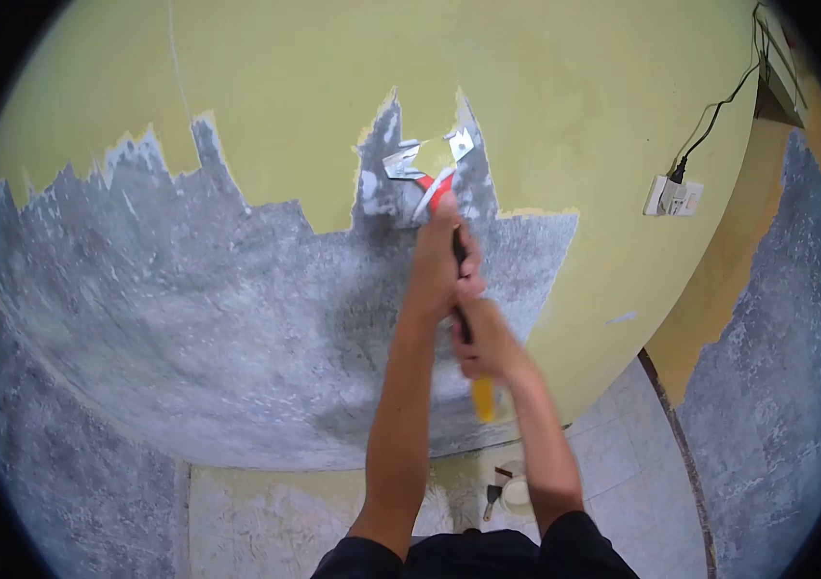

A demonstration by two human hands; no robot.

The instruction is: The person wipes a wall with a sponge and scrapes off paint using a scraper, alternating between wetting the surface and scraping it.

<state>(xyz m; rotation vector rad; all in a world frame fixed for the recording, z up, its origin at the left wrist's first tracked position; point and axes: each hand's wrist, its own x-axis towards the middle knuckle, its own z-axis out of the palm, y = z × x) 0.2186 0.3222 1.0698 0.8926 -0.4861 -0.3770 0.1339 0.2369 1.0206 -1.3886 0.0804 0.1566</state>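
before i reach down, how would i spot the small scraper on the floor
Below the green wall, look at the floor near the person's body. Find the round pale tub there. The scraper lies just left of it, set apart by its dark, flared blade and narrow handle.

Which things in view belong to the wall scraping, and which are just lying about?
Part of the job:
- long-handled scraper, gripped by left hand and right hand
- yellow wall coating
- grey bared patch

Lying about, apparently unused:
- small scraper on the floor
- pale round container beside it
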